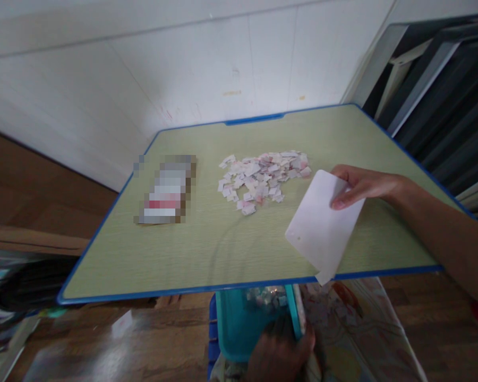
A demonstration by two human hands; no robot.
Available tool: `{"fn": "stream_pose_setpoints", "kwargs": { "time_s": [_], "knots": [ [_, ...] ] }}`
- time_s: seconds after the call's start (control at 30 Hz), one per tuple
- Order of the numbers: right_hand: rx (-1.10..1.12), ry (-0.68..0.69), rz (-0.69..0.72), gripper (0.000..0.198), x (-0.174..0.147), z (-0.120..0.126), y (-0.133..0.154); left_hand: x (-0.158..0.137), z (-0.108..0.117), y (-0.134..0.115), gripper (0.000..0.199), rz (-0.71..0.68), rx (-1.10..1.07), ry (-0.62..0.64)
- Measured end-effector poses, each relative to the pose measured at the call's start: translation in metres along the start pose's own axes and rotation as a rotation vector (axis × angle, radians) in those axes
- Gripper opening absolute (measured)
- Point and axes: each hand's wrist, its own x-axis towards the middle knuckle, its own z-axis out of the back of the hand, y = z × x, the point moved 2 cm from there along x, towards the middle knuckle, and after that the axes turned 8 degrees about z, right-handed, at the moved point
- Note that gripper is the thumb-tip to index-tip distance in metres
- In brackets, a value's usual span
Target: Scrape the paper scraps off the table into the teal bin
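My right hand (356,185) reaches in from the right and grips a white card (322,223) by its top right part, thumb on the upper face. The card is held tilted, and its lower corner, which looks bent or torn, hangs over the table's front edge. To its left lies a loose heap of small cut paper pieces (263,175), some with pinkish marks. Below the table, in shadow, my left hand (281,350) is at the right side of a teal tray (235,334). Its fingers are dark and blurred, so their grip is unclear.
The light-coloured table (183,260) has a blue rim and stands against a white wall (207,69). A pixelated object (165,191) lies on its left part. More paper bits rest on a patterned cloth (354,334) below. Dark folded frames (434,79) lean at the right.
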Motion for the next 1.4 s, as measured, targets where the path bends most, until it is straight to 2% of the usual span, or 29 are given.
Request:
{"fn": "stream_pose_setpoints", "kwargs": {
  "time_s": [0.27, 0.73, 1.4],
  "knots": [
    [-0.009, -0.109, 0.038, 0.028, 0.0024, 0.0000, 0.0000, 0.0011, 0.0007, -0.0004, 0.029, -0.001, 0.003, 0.005],
    [0.013, -0.103, 0.032, 0.023, 0.0036, -0.0029, 0.0025, 0.0001, 0.0032, 0.0001, 0.027, 0.007, 0.014, 0.001],
    [-0.022, -0.072, 0.028, 0.031, 0.0026, -0.0030, 0.0032, 0.0014, 0.0041, 0.0009, 0.028, 0.000, 0.015, -0.014]
  ]
}}
